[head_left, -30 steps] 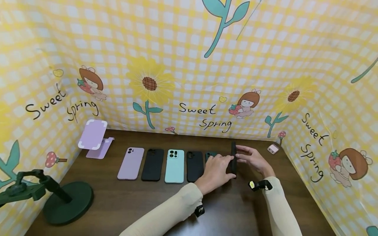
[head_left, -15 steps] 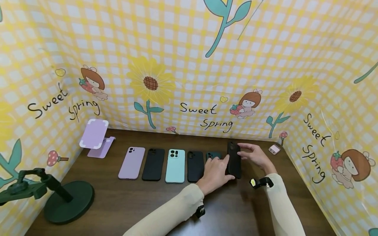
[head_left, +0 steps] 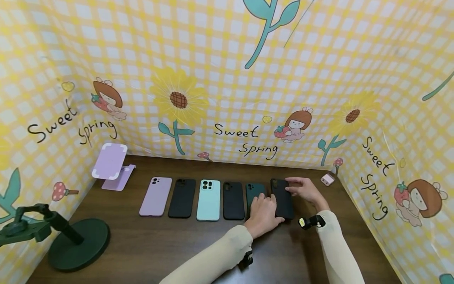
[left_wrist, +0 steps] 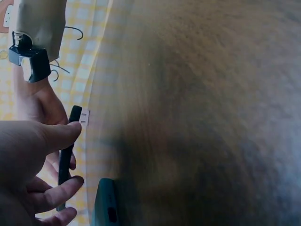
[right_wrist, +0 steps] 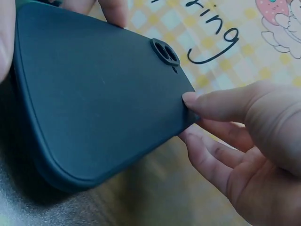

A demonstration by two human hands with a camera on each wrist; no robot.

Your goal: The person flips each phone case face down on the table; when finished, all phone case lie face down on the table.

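Observation:
A black phone case [head_left: 282,199] is at the right end of a row, its back with two camera holes facing up, tilted in the right wrist view. My right hand [head_left: 306,191] pinches its far right corner, thumb on the back, other fingers [right_wrist: 211,160] underneath. At the near left end my left hand [head_left: 263,215] holds the case by its edges; the thumb [left_wrist: 70,133] lies at the near end. That hand overlaps the lower part of a dark green phone case [head_left: 254,190], which also shows edge-on in the left wrist view.
Leftward lie another black case [head_left: 233,201], a mint case [head_left: 208,201], a second black case [head_left: 182,199] and a lilac case [head_left: 156,197]. A lilac phone stand [head_left: 110,161] and dark green stand base [head_left: 79,244] are at left. A small pink charger [head_left: 327,180] sits back right.
The black case has turned from standing on edge to nearly flat, back up. My left hand has shifted toward its near end, uncovering more of the green case; the right hand stays at its corner.

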